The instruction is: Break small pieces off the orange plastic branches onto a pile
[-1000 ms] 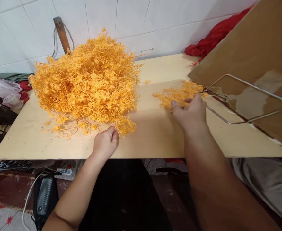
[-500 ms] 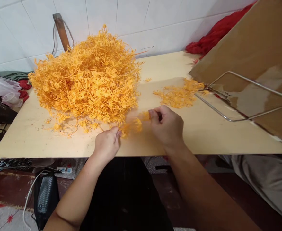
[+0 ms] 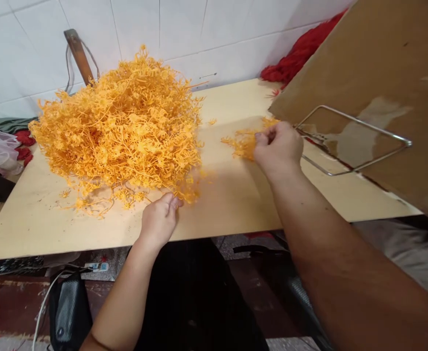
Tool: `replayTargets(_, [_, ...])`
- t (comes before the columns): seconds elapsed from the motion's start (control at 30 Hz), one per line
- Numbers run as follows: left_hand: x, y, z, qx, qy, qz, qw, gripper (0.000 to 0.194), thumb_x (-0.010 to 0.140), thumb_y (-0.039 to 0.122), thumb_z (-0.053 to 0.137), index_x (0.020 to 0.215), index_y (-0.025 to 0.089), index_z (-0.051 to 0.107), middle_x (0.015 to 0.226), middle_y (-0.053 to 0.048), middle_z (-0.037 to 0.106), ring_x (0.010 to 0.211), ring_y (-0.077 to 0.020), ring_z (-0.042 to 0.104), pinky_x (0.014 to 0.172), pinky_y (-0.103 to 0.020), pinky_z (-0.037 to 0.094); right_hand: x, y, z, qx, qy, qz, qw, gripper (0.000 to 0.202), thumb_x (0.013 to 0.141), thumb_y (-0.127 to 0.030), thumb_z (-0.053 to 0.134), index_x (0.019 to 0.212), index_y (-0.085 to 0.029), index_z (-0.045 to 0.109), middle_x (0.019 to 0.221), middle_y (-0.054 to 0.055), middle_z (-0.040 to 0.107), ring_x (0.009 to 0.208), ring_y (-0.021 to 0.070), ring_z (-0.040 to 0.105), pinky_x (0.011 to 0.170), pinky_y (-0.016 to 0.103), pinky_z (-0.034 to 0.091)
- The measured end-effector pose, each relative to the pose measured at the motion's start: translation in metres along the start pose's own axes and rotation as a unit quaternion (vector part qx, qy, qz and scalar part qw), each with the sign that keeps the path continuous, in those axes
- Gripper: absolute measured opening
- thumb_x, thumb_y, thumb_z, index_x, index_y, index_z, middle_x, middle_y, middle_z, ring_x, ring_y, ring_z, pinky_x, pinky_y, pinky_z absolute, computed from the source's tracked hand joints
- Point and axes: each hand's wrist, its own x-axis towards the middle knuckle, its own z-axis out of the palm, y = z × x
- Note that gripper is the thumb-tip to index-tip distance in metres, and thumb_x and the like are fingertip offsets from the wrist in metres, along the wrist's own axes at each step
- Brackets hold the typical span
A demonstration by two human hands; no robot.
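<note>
A large tangled heap of orange plastic flower pieces (image 3: 126, 126) covers the left half of the tabletop. At its lower right edge my left hand (image 3: 160, 219) is closed on an orange sprig (image 3: 189, 191), whose tips are blurred. My right hand (image 3: 280, 146) is over the smaller orange pile (image 3: 241, 144) to the right, its thumb and fingers pinched together. What the right fingers hold, if anything, is hidden. Part of the small pile lies behind that hand.
A brown cardboard sheet (image 3: 363, 97) leans at the right, with a metal wire frame (image 3: 367, 122) before it. Red material (image 3: 301, 51) lies behind. A wooden handle (image 3: 78, 56) stands at the tiled wall; a plastic bag (image 3: 0, 146) is far left.
My right hand has moved right and away from me, from beside the sprig to the small pile. My left hand stays by the heap, still gripping the sprig. The view has shifted slightly right.
</note>
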Motion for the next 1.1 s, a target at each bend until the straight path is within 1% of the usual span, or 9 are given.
replayTargets(0.03, [0.001, 0.001, 0.001, 0.02, -0.002, -0.003, 1.0, 0.032, 0.087, 0.035, 0.03, 0.083, 0.021, 0.058, 0.081, 0.0, 0.067, 0.075, -0.014, 0.059, 0.071, -0.025, 0.041, 0.0, 0.005, -0.003, 0.016, 0.003, -0.017, 1.0, 0.003, 0.073, -0.023, 0.049, 0.073, -0.023, 0.046, 0.079, 0.006, 0.049, 0.077, 0.021, 0.05, 0.074, 0.039, 0.04])
replayTargets(0.23, [0.005, 0.007, 0.003, 0.054, 0.007, -0.017, 0.998, 0.032, 0.087, 0.035, 0.03, 0.085, 0.021, 0.059, 0.08, -0.001, 0.067, 0.075, -0.0151, 0.06, 0.069, -0.026, 0.04, -0.05, 0.003, -0.012, 0.102, -0.04, -0.135, 0.985, 0.044, 0.07, -0.033, 0.059, 0.11, -0.017, 0.053, 0.117, 0.018, 0.044, 0.107, 0.0308, 0.047, 0.084, 0.049, 0.043])
replayTargets(0.33, [0.004, 0.008, 0.003, 0.05, 0.014, -0.021, 0.998, 0.031, 0.087, 0.034, 0.031, 0.084, 0.021, 0.059, 0.08, -0.001, 0.067, 0.075, -0.0147, 0.06, 0.069, -0.025, 0.04, -0.089, -0.012, -0.011, 0.191, -0.17, -0.103, 0.961, 0.047, 0.072, -0.045, 0.057, 0.108, -0.015, 0.054, 0.106, 0.015, 0.055, 0.093, 0.0253, 0.056, 0.076, 0.044, 0.048])
replayTargets(0.43, [0.004, 0.008, 0.003, 0.038, 0.02, -0.021, 0.999, 0.031, 0.087, 0.036, 0.031, 0.082, 0.02, 0.058, 0.078, -0.001, 0.065, 0.072, -0.0139, 0.058, 0.068, -0.024, 0.04, -0.115, -0.027, -0.002, 0.281, -0.308, -0.08, 0.906, 0.039, 0.075, -0.043, 0.055, 0.104, -0.017, 0.054, 0.091, 0.009, 0.062, 0.079, 0.0184, 0.059, 0.072, 0.037, 0.049])
replayTargets(0.6, [0.004, 0.005, 0.003, -0.003, 0.033, -0.01, 0.999, 0.036, 0.088, 0.04, 0.028, 0.075, 0.019, 0.054, 0.067, 0.0, 0.058, 0.062, -0.0122, 0.051, 0.063, -0.023, 0.038, -0.12, -0.043, 0.007, 0.345, -0.406, -0.089, 0.841, 0.02, 0.076, -0.035, 0.051, 0.082, -0.016, 0.053, 0.071, 0.002, 0.059, 0.065, 0.0128, 0.056, 0.062, 0.028, 0.046])
replayTargets(0.7, [0.003, 0.003, 0.003, -0.028, 0.037, -0.015, 0.999, 0.032, 0.086, 0.039, 0.032, 0.073, 0.019, 0.053, 0.063, 0.001, 0.053, 0.061, -0.0116, 0.048, 0.062, -0.023, 0.036, -0.117, -0.043, 0.001, 0.288, -0.41, -0.127, 0.856, 0.013, 0.071, -0.029, 0.053, 0.069, -0.017, 0.048, 0.058, -0.003, 0.047, 0.053, 0.0091, 0.044, 0.049, 0.023, 0.038])
replayTargets(0.8, [0.002, 0.0, 0.003, -0.052, 0.042, -0.015, 0.998, 0.029, 0.086, 0.037, 0.033, 0.073, 0.019, 0.052, 0.061, 0.002, 0.05, 0.061, -0.0112, 0.047, 0.062, -0.022, 0.035, -0.115, -0.038, -0.009, 0.244, -0.365, -0.187, 0.879, 0.011, 0.069, -0.024, 0.053, 0.063, -0.017, 0.048, 0.065, -0.001, 0.046, 0.06, 0.01, 0.044, 0.055, 0.024, 0.039])
replayTargets(1.0, [0.006, -0.003, 0.007, -0.157, 0.059, -0.012, 0.986, 0.029, 0.085, 0.036, 0.035, 0.062, 0.018, 0.041, 0.059, 0.002, 0.042, 0.06, -0.0095, 0.042, 0.061, -0.022, 0.035, -0.111, -0.035, -0.022, 0.364, -0.449, -0.108, 0.809, 0.024, 0.077, -0.041, 0.052, 0.08, -0.018, 0.053, 0.066, 0.0, 0.052, 0.058, 0.0101, 0.048, 0.055, 0.024, 0.042])
replayTargets(1.1, [0.008, 0.005, 0.008, -0.291, 0.052, -0.038, 0.954, 0.025, 0.082, 0.036, 0.042, 0.067, 0.017, 0.046, 0.064, 0.002, 0.045, 0.064, -0.0083, 0.044, 0.063, -0.02, 0.038, -0.12, -0.042, -0.022, 0.388, -0.426, -0.076, 0.814, 0.03, 0.074, -0.048, 0.054, 0.073, -0.018, 0.053, 0.06, -0.002, 0.049, 0.053, 0.0091, 0.044, 0.052, 0.023, 0.041])
